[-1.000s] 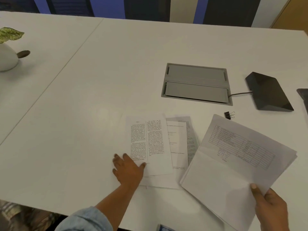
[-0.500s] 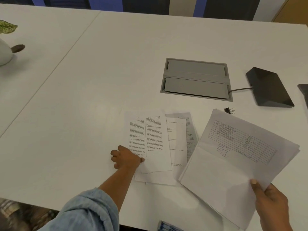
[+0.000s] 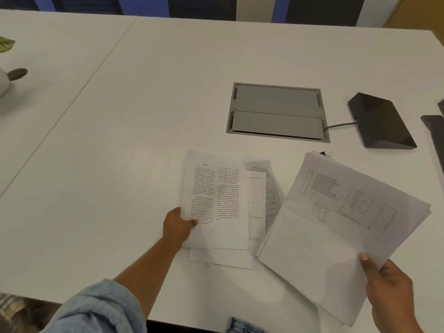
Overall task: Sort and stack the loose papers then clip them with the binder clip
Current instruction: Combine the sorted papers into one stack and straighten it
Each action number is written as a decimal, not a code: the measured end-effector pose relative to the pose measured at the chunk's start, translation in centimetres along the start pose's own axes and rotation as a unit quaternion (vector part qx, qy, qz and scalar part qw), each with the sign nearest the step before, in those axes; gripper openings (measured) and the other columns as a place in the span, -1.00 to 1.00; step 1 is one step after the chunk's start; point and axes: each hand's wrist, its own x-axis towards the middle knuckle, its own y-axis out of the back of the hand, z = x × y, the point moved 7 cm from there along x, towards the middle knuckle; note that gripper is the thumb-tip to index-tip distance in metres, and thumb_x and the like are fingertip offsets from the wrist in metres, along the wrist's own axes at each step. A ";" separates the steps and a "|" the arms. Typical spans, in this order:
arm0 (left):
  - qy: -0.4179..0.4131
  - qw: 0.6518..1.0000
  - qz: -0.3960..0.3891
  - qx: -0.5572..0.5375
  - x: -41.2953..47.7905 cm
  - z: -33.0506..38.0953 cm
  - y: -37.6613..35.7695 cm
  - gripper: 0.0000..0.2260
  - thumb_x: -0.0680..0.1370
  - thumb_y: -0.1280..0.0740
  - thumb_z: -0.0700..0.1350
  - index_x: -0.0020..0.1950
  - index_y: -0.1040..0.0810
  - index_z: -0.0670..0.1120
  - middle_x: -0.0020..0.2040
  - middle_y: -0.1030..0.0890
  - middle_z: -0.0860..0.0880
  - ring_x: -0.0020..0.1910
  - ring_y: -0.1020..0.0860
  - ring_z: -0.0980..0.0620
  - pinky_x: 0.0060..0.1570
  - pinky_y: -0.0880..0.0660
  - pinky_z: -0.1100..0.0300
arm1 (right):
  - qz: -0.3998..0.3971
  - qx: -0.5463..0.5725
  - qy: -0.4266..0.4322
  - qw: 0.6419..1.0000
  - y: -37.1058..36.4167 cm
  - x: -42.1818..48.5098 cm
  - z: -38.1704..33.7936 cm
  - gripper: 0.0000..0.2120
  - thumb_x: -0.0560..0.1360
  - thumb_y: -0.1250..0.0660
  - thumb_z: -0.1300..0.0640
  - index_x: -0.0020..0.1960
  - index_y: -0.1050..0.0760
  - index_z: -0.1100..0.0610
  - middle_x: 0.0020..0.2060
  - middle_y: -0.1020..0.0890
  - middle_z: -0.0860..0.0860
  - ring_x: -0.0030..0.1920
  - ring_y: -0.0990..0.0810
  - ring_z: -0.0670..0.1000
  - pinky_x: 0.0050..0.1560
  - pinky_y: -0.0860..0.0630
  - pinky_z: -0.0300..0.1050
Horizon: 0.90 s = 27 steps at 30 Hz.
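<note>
A two-column text sheet [image 3: 216, 200] lies on top of a few overlapping loose papers [image 3: 266, 203] near the table's front edge. My left hand [image 3: 177, 227] pinches the lower left edge of that text sheet, thumb on top. My right hand [image 3: 386, 292] holds a stack of papers [image 3: 336, 231] by its lower right corner, tilted, with a printed table on the top page. A small black binder clip [image 3: 326, 153] lies on the table just beyond the held stack, partly hidden by it.
A grey cable hatch [image 3: 276, 111] is set into the white table [image 3: 144, 104] beyond the papers. A black wedge-shaped device [image 3: 382, 121] with a cable sits at the right. A white pot [image 3: 3, 82] stands at the far left. A table seam runs diagonally on the left.
My left hand went from lying flat beside the text sheet to closing on its lower left edge. The stack in my right hand stayed nearly where it was.
</note>
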 end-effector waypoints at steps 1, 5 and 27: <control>-0.011 1.000 -0.017 -0.011 0.5 -0.7 -0.9 -0.29 0.32 -0.61 -0.04 0.38 -0.46 -0.25 0.35 -0.56 -0.19 0.30 -0.54 -0.21 0.32 -0.48 -0.12 | 0.002 -0.002 0.003 1.000 0.0 0.0 -0.1 -0.77 0.56 -0.32 0.21 0.14 -0.56 0.32 -0.09 -0.59 0.19 -0.17 -0.49 0.10 -0.20 -0.50 -0.24; -0.034 0.998 -0.060 0.003 -2.4 -0.6 -2.9 -0.34 0.29 -0.60 -0.04 0.32 -0.52 -0.23 0.28 -0.61 -0.16 0.21 -0.60 -0.18 0.26 -0.54 -0.09 | 0.002 0.005 0.009 1.000 0.0 0.2 0.0 -0.78 0.56 -0.31 0.22 0.15 -0.56 0.31 0.00 -0.59 0.18 -0.15 -0.51 0.10 -0.26 -0.49 -0.34; 0.035 0.992 -0.007 0.118 -6.7 -0.1 -2.7 -0.42 0.33 -0.60 0.06 0.18 -0.44 -0.14 0.16 -0.62 -0.11 0.13 -0.61 -0.15 0.02 -0.55 0.03 | -0.016 0.012 0.024 0.999 -0.3 0.6 0.4 -0.84 0.54 -0.34 0.18 -0.20 -0.56 0.03 -0.14 -0.62 0.17 -0.13 -0.52 0.13 -0.36 -0.49 -0.46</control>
